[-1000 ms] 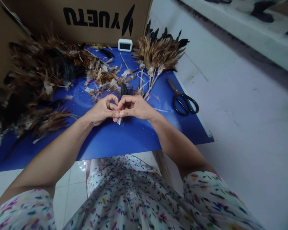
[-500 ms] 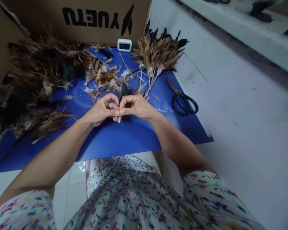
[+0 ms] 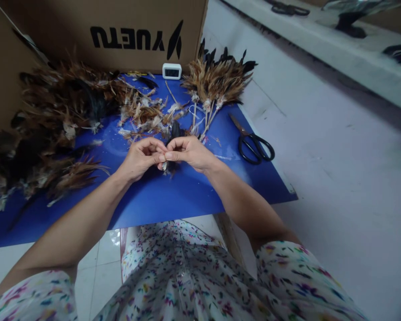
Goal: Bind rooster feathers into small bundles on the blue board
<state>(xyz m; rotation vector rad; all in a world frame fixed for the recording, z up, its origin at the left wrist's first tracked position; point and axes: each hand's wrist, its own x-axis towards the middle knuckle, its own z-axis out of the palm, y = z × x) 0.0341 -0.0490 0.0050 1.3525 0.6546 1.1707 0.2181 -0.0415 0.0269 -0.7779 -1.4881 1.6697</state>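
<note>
My left hand (image 3: 143, 157) and my right hand (image 3: 190, 154) meet over the blue table (image 3: 147, 200), thumbs and fingertips pinched together. Between them is a small bunch of feathers (image 3: 175, 129), its dark tips pointing away from me and its pale quill ends showing below my fingers. Both hands are closed on this bunch, and the fingers hide its middle. Just beyond my hands lie loose brown and white feathers (image 3: 143, 109). Farther back on the right, bushy brown feather bundles (image 3: 217, 80) with black tips are fixed to thin sticks.
Black-handled scissors (image 3: 254, 145) lie at the right, near the table edge. A large pile of feathers (image 3: 53, 116) covers the left side. A small white digital clock (image 3: 171, 71) stands before a cardboard box (image 3: 133, 18). On the right is a pale ledge (image 3: 314, 35) with dark objects on it.
My hands stay pinched together at almost the same spot, with the fingers shifted slightly. More pale fluff shows below the fingertips. The whole view has tilted a little.
</note>
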